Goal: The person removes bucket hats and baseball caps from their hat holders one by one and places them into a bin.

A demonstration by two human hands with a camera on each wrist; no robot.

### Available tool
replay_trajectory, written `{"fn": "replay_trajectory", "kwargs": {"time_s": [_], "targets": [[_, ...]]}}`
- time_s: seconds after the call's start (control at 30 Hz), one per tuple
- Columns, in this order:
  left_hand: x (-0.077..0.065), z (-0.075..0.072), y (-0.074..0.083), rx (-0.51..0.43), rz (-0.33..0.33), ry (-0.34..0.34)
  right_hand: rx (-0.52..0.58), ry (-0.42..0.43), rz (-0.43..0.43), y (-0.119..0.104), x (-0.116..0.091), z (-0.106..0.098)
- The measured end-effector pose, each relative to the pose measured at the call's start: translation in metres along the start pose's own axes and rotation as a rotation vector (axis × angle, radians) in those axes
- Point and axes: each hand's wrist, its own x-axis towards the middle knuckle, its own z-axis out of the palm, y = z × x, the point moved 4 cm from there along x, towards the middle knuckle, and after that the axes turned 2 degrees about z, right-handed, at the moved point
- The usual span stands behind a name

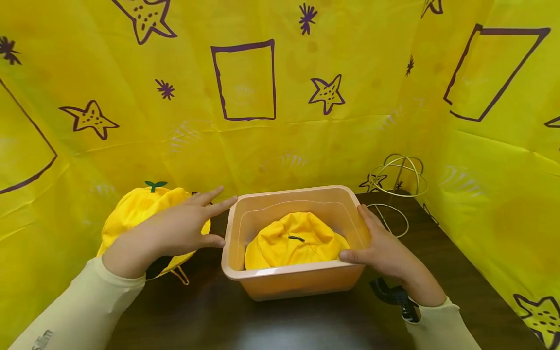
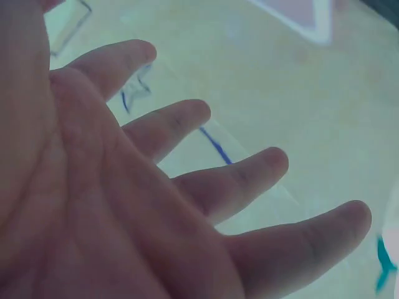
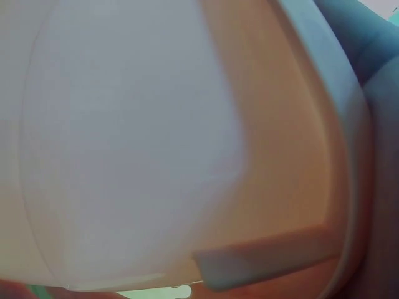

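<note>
A peach plastic basin (image 1: pixel 302 287) is in the middle of the head view, with a yellow cloth hat (image 1: pixel 297 240) lying inside it. My right hand (image 1: pixel 385 245) grips the basin's right rim, thumb over the front corner and fingers along the side. In the right wrist view, the basin wall (image 3: pixel 280 124) fills most of the picture. My left hand (image 1: pixel 181 226) has its fingers spread, with the thumb and fingertips close to the basin's left rim; whether they touch it I cannot tell. The left wrist view shows its palm bare (image 2: pixel 143 205).
Behind my left hand stands another yellow hat (image 1: pixel 140 209) with a green sprout on top and a strap. A gold wire stand (image 1: pixel 400 194) is at the back right of the dark table (image 1: pixel 284 325). Yellow patterned cloth (image 1: pixel 280 141) hangs around the table.
</note>
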Motion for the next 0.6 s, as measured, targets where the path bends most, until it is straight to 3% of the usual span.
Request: {"fn": "replay_trajectory", "kwargs": {"time_s": [0.23,0.4,0.6], "targets": [[-0.02,-0.021,-0.05,0.01,-0.053,0.044,0.024,-0.007,0.02,0.0,0.0,-0.001],[-0.033,-0.03,-0.083,-0.062,-0.109,0.052,0.027,-0.007,0.014,0.0,-0.001,-0.001],[-0.046,-0.034,-0.111,-0.121,-0.162,0.062,0.017,-0.001,-0.004,0.0,-0.001,0.0]]}}
